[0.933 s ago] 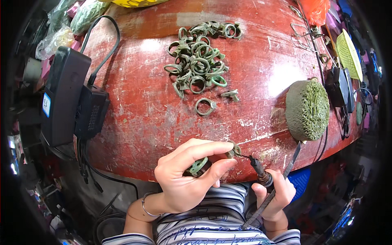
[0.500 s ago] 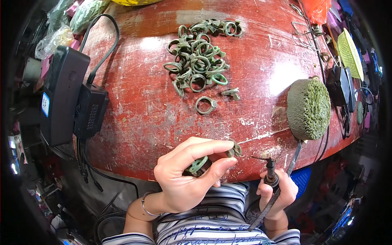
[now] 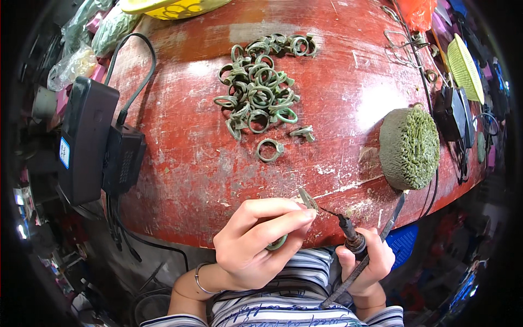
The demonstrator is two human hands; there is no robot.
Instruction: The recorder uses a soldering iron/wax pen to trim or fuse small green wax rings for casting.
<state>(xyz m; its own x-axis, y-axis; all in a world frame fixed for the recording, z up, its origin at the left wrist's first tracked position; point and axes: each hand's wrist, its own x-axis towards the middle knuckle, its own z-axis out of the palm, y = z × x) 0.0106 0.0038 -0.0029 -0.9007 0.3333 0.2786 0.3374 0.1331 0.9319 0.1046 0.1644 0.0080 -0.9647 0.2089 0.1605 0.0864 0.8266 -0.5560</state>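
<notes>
My left hand (image 3: 259, 242) pinches a small grey-green piece (image 3: 308, 200), held upright between thumb and fingertips, with a green ring (image 3: 277, 243) curled in its fingers. My right hand (image 3: 366, 264) grips a dark pen-like tool (image 3: 349, 231) whose thin tip points left, at or very near that piece; whether it touches I cannot tell. A long flat metal tool (image 3: 393, 217) lies diagonally by that hand, from below the green block to my lap. A pile of green rings (image 3: 261, 82) sits on the worn red table (image 3: 185, 152), with one loose ring (image 3: 270, 150) below it.
A black device with cables (image 3: 87, 141) stands at left, near plastic bags (image 3: 81, 65). A textured green block (image 3: 408, 147) sits at right beside black adapters (image 3: 455, 117), a pale green basket (image 3: 464, 65) and an orange bag (image 3: 419, 11). A yellow basin (image 3: 169, 8) is at the top.
My left hand has turned, tilting its small piece more upright. The pen tool has swung back leftward toward that piece since half a second ago. The whole view has shifted slightly.
</notes>
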